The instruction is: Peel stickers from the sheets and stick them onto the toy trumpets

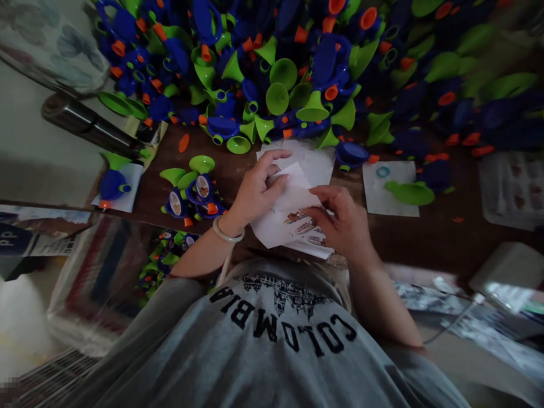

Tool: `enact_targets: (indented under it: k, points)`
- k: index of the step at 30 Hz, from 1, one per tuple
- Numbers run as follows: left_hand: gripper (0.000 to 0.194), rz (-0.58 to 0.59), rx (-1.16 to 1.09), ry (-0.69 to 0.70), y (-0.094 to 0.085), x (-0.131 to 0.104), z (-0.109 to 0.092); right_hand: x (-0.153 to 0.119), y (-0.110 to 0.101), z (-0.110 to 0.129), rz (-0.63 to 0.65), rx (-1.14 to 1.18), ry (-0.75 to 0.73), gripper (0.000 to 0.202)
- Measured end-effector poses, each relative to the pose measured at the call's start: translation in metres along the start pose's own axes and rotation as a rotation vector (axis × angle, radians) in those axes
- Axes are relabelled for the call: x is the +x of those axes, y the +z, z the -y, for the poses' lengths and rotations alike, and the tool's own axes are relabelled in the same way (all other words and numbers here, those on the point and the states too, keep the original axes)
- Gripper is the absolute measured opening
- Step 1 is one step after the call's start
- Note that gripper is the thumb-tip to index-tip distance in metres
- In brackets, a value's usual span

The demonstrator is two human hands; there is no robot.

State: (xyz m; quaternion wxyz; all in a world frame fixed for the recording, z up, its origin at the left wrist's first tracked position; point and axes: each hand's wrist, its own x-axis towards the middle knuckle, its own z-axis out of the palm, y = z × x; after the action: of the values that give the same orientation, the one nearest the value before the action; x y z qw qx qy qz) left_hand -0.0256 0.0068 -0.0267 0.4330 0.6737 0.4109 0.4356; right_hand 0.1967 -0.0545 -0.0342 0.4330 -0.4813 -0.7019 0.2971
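My left hand (262, 187), with a bangle (228, 231) on its wrist, holds a white sticker sheet (293, 184) between thumb and fingers. The sheet's upper part is bent over, blank side showing. On its lower part are small printed stickers (304, 226). My right hand (342, 218) pinches at the right edge of the sheet, fingers curled; its exact fingertip contact is hard to see. More white paper (321, 158) lies beneath. Left of my hands stand a few blue and green horn-shaped plastic toys (204, 187), with oval stickers on them.
A big heap of blue, green and orange toys (283, 85) fills the back of the brown table (442, 238). A dark bottle (85, 122) lies at left. One toy rests on white paper (369, 192) at right, near a clear tray (510, 192). Below left is a plastic-lined crate (76, 294).
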Motion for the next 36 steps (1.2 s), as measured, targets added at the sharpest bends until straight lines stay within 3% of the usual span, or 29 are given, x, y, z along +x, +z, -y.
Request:
enact_targets:
  k: [5,12,18,22,28,33,36]
  points:
    - [0.043,-0.053,-0.054,-0.019,0.002,0.001,-0.017,-0.004,-0.008,0.008,-0.059,-0.042,-0.031,0.030]
    - [0.034,-0.041,0.050,0.098,0.007,0.000,-0.039,-0.006,-0.012,0.022,-0.180,-0.137,-0.147,0.022]
    - [0.027,0.034,0.012,-0.030,0.012,0.012,-0.040,-0.007,-0.010,0.016,-0.350,-0.185,-0.370,0.028]
    - [0.027,0.047,-0.019,-0.085,0.012,0.017,-0.032,-0.015,-0.010,0.006,-0.370,-0.149,-0.468,0.033]
    - [0.026,-0.066,0.023,-0.052,0.008,0.021,-0.015,-0.022,-0.019,-0.011,-0.369,0.247,-0.341,0.025]
    - [0.026,-0.097,0.037,-0.026,0.012,0.022,-0.009,-0.025,-0.019,-0.015,-0.183,0.243,-0.143,0.080]
    - [0.026,-0.131,0.062,0.002,0.013,0.023,-0.008,-0.028,-0.017,-0.014,-0.113,0.277,-0.122,0.086]
